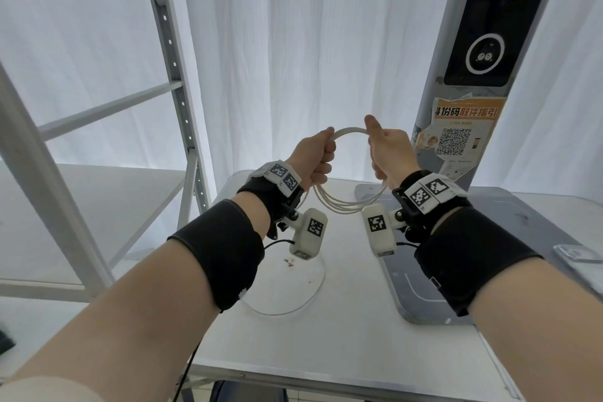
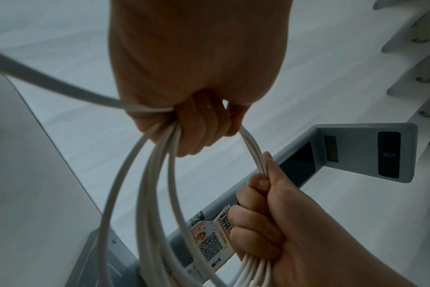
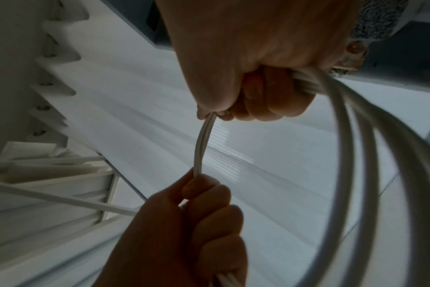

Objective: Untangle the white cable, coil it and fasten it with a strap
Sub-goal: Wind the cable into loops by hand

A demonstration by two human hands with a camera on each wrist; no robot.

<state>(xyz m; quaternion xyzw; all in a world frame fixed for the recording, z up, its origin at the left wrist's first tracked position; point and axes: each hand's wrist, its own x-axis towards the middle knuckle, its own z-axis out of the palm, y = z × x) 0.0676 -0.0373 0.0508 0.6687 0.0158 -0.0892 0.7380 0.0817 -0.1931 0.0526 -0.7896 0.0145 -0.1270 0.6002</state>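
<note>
The white cable (image 1: 346,206) is wound into a coil of several loops and held up above the table (image 1: 342,336). My left hand (image 1: 321,157) grips the coil's left side in a fist. My right hand (image 1: 378,153) grips its right side, thumb up. A short bundled arc (image 1: 349,131) spans between the fists, and the other loops hang below. In the left wrist view the left hand (image 2: 197,124) clasps the bundle (image 2: 160,184) and one strand (image 2: 49,83) runs off sideways. The right wrist view has the right hand (image 3: 258,93) and the cable (image 3: 201,145). No strap is in view.
A grey kiosk pillar (image 1: 473,42) with a QR poster (image 1: 456,140) stands on a base plate (image 1: 421,297) at the table's right. A white shelf rack (image 1: 176,75) stands on the left, and white curtains hang behind. A clear oval disc (image 1: 287,290) lies on the table.
</note>
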